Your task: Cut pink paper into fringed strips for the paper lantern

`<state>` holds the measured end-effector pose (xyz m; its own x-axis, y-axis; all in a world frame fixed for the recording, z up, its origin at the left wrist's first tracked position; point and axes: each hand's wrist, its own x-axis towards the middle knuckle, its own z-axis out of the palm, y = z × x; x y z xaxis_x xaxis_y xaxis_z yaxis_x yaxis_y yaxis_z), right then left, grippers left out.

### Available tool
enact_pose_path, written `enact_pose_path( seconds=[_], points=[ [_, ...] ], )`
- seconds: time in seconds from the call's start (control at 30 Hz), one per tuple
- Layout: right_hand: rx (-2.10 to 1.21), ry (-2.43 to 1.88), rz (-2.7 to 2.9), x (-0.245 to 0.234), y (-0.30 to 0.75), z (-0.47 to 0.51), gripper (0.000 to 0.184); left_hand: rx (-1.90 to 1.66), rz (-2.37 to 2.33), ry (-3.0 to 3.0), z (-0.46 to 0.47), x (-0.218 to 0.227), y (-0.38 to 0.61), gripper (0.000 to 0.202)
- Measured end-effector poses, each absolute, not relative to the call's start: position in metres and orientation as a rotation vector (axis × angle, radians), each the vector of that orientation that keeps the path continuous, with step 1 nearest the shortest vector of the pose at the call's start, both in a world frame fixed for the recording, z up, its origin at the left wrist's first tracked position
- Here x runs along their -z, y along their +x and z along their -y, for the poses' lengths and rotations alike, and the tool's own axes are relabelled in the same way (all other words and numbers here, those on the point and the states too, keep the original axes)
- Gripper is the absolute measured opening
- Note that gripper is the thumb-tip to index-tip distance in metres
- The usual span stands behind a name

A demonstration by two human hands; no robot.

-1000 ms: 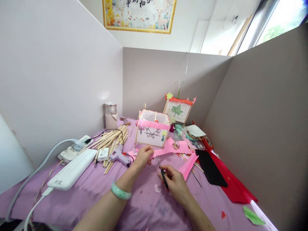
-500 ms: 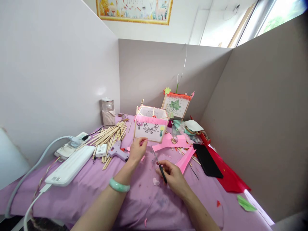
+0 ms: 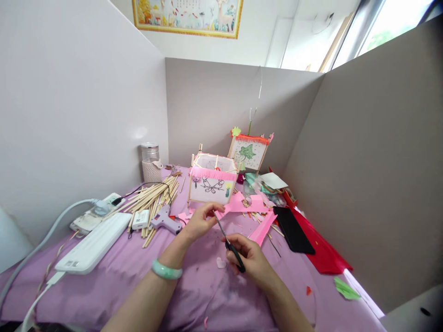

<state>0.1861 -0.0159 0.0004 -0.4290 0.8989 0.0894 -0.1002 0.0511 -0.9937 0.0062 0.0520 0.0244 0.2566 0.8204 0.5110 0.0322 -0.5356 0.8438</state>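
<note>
My left hand (image 3: 201, 220) pinches a small pink paper piece (image 3: 221, 211) above the purple cloth. A green bangle (image 3: 166, 270) circles that wrist. My right hand (image 3: 249, 259) grips black-handled scissors (image 3: 228, 241), their blades pointing up toward the pink piece. Just behind the hands stands a paper lantern (image 3: 212, 180) with a pink fringe and a drawn butterfly. A small pale pink heart cut-out (image 3: 220, 263) lies on the cloth beside the right hand.
A second lantern (image 3: 249, 152) with a green leaf stands at the back. Pink paper strips (image 3: 261, 228), a black phone (image 3: 292, 229), red paper (image 3: 323, 256), a glue gun (image 3: 164, 220), wooden sticks (image 3: 152, 198), a power strip (image 3: 93, 216) and a jar (image 3: 150, 159) crowd the table. Partition walls close three sides.
The left hand let the long pink strip go and now pinches a small pink piece. The scissors have risen and tilted toward it. The view has shifted slightly.
</note>
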Motion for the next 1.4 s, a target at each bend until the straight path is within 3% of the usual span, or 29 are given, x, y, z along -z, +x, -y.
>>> enact_pose_path(
  seconds=[0.2,0.33,0.5,0.6,0.73,0.9,1.03,1.13,1.27,1.4],
  points=[
    [-1.455,-0.827,1.593,-0.009,0.190,0.019,0.038,-1.495,-0.853,1.584,-0.049,-0.029,0.007,0.011],
    [-1.110,-0.826,1.909,-0.010,0.189,0.017,0.050,-1.746,-0.879,1.291,-0.051,-0.034,0.002,0.019],
    [-0.533,-1.120,2.144,-0.008,0.191,0.006,0.060,-2.000,-0.822,0.968,-0.054,-0.038,-0.008,0.025],
    [-0.419,-1.243,2.287,-0.013,0.194,0.002,0.064,-2.097,-0.772,0.817,-0.055,-0.040,-0.013,0.025],
    [-0.389,-1.334,2.457,-0.027,0.192,-0.004,0.055,-2.146,-0.737,0.763,-0.053,-0.042,-0.015,0.020],
    [-0.074,-1.484,2.563,-0.045,0.183,-0.013,0.022,-1.989,-0.723,0.947,-0.053,-0.038,-0.009,0.022],
    [0.037,-1.628,2.513,-0.055,0.183,-0.024,0.017,-1.783,-0.763,1.128,-0.051,-0.035,-0.003,0.028],
    [-0.034,-1.532,2.276,-0.062,0.185,-0.035,0.020,-1.614,-0.801,1.213,-0.046,-0.037,0.001,0.030],
    [-0.619,-1.132,1.781,-0.064,0.178,-0.047,0.035,-1.400,-0.843,1.304,-0.038,-0.041,0.007,0.032],
    [-0.904,-0.951,1.534,-0.052,0.167,-0.053,0.028,-1.150,-0.829,1.403,-0.035,-0.039,0.011,0.032]
  ],
)
